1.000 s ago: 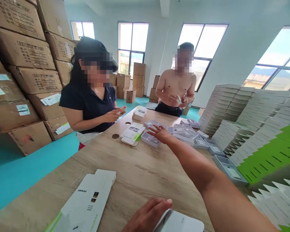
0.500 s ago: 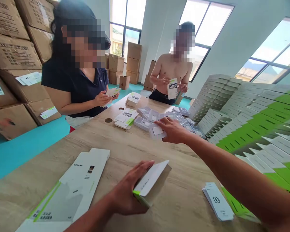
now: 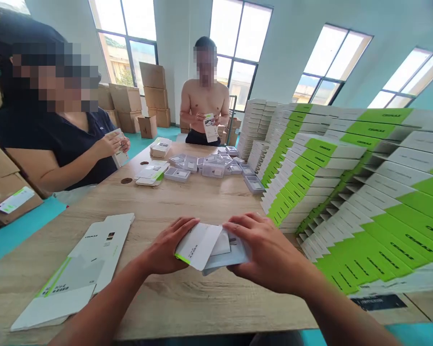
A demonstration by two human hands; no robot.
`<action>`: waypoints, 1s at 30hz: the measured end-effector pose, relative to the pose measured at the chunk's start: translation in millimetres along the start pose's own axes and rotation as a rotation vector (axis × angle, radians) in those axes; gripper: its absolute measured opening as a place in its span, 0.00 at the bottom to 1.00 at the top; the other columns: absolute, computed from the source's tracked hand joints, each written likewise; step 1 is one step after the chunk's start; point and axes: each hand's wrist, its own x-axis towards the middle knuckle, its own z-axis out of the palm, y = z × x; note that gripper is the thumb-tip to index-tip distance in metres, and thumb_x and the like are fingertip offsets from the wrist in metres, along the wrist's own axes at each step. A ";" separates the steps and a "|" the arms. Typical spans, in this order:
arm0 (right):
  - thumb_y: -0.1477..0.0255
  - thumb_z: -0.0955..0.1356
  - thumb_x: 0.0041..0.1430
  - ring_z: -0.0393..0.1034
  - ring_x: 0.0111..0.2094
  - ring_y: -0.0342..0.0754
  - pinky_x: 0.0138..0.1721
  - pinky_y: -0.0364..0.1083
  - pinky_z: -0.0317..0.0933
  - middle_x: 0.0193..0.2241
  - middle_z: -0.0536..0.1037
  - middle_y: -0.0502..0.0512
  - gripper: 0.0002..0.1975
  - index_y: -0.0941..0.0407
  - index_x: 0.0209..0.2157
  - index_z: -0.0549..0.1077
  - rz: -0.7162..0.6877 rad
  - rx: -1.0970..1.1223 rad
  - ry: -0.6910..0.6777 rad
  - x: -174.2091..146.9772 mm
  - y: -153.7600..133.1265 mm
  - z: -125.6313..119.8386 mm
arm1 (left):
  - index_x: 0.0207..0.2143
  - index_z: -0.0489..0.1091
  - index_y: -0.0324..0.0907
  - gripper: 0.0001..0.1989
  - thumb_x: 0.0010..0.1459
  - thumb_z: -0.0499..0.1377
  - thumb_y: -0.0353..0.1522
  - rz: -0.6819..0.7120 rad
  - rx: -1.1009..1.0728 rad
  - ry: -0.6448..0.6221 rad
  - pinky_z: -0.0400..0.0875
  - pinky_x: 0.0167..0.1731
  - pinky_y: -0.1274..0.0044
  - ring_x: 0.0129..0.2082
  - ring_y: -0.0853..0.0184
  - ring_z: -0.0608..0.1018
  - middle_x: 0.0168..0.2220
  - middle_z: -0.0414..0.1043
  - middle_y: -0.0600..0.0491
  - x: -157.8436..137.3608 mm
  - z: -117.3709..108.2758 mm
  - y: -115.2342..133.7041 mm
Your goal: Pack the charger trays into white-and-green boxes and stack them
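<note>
My left hand (image 3: 169, 247) is closed round a white and green carton (image 3: 200, 244), whose end flap stands out to the right. My right hand (image 3: 261, 250) grips a translucent plastic tray (image 3: 229, 257) with white contents. The tray's left end meets the carton's open end, partly behind the flap; how far it is inside cannot be seen. On the table to the left lies a stack of flat, unfolded cartons (image 3: 97, 262). Farther back is a cluster of similar plastic trays (image 3: 212, 169).
Tall stacks of white and green cartons (image 3: 378, 221) line the table's right side. Two people work across the table, one (image 3: 68, 134) at left and one (image 3: 205, 103) at the far end, each holding a carton. Brown cardboard boxes (image 3: 155, 91) stand by the windows.
My right hand has brought a plastic tray back from the cluster to the carton in my left hand. The view has turned to the right.
</note>
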 end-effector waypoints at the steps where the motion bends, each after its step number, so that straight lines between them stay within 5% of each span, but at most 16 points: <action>1: 0.69 0.74 0.51 0.70 0.54 0.63 0.55 0.64 0.63 0.52 0.79 0.58 0.26 0.51 0.54 0.76 0.045 -0.014 0.028 -0.1 -6.4 6.7 | 0.71 0.47 0.48 0.51 0.48 0.68 0.28 -0.004 0.027 -0.012 0.68 0.62 0.59 0.64 0.49 0.68 0.65 0.61 0.41 1.3 1.4 4.5; 4: 0.71 0.73 0.52 0.66 0.59 0.69 0.57 0.71 0.59 0.58 0.75 0.68 0.32 0.59 0.60 0.70 0.142 0.009 0.135 -1.3 -20.1 24.9 | 0.70 0.48 0.48 0.51 0.46 0.65 0.24 -0.056 0.048 0.006 0.68 0.61 0.58 0.63 0.49 0.68 0.64 0.62 0.41 3.5 3.6 15.8; 6: 0.70 0.74 0.52 0.55 0.68 0.71 0.62 0.71 0.56 0.68 0.63 0.70 0.45 0.59 0.69 0.58 0.089 0.156 0.200 -5.1 -22.1 31.2 | 0.70 0.50 0.48 0.50 0.45 0.64 0.22 -0.095 0.000 0.038 0.67 0.62 0.58 0.64 0.49 0.67 0.65 0.61 0.41 3.5 2.6 22.1; 8: 0.66 0.76 0.52 0.43 0.73 0.66 0.67 0.68 0.51 0.74 0.47 0.64 0.54 0.50 0.73 0.46 0.015 0.373 0.329 -12.1 -17.2 33.7 | 0.69 0.51 0.47 0.48 0.46 0.64 0.23 -0.134 -0.116 0.047 0.65 0.63 0.59 0.65 0.49 0.66 0.66 0.60 0.41 2.6 0.0 28.5; 10: 0.63 0.77 0.54 0.39 0.75 0.61 0.69 0.65 0.49 0.76 0.41 0.57 0.55 0.42 0.73 0.42 -0.004 0.562 0.441 -20.8 -8.0 37.8 | 0.67 0.54 0.47 0.44 0.48 0.65 0.26 -0.166 -0.307 0.025 0.66 0.62 0.60 0.63 0.50 0.69 0.65 0.63 0.42 1.6 -2.6 35.9; 15: 0.66 0.73 0.64 0.70 0.61 0.55 0.60 0.58 0.67 0.61 0.73 0.59 0.45 0.41 0.72 0.45 0.033 0.786 0.370 -46.1 6.5 78.8 | 0.55 0.66 0.44 0.29 0.52 0.68 0.40 -0.195 -0.735 -0.097 0.78 0.48 0.65 0.49 0.53 0.80 0.49 0.77 0.46 -2.6 7.3 61.1; 19: 0.66 0.73 0.64 0.78 0.48 0.51 0.49 0.50 0.75 0.48 0.81 0.56 0.32 0.45 0.66 0.60 0.132 0.741 0.656 -73.4 8.0 120.3 | 0.56 0.60 0.49 0.27 0.61 0.66 0.46 -0.316 -0.789 0.217 0.81 0.44 0.68 0.45 0.58 0.83 0.47 0.77 0.48 -25.4 38.6 84.2; 21: 0.66 0.73 0.64 0.79 0.46 0.51 0.45 0.47 0.76 0.46 0.82 0.55 0.25 0.45 0.60 0.68 0.104 0.661 0.717 -86.0 9.2 132.9 | 0.61 0.54 0.55 0.28 0.65 0.64 0.45 -0.300 -0.743 0.341 0.82 0.43 0.69 0.44 0.61 0.84 0.50 0.76 0.48 -43.5 53.5 91.7; 24: 0.66 0.72 0.65 0.80 0.47 0.53 0.45 0.48 0.77 0.47 0.82 0.57 0.18 0.46 0.56 0.75 -0.020 0.518 0.712 -96.1 9.6 138.7 | 0.65 0.54 0.59 0.26 0.69 0.59 0.42 -0.200 -0.567 0.304 0.83 0.42 0.72 0.46 0.61 0.84 0.52 0.75 0.48 -67.1 61.0 94.7; 30: 0.70 0.69 0.69 0.78 0.40 0.49 0.36 0.44 0.76 0.43 0.79 0.58 0.15 0.49 0.55 0.75 -0.240 0.485 0.572 -87.9 2.2 126.4 | 0.62 0.63 0.52 0.20 0.70 0.57 0.34 -0.018 -0.089 0.146 0.80 0.47 0.75 0.49 0.62 0.82 0.52 0.76 0.47 -75.1 20.9 95.2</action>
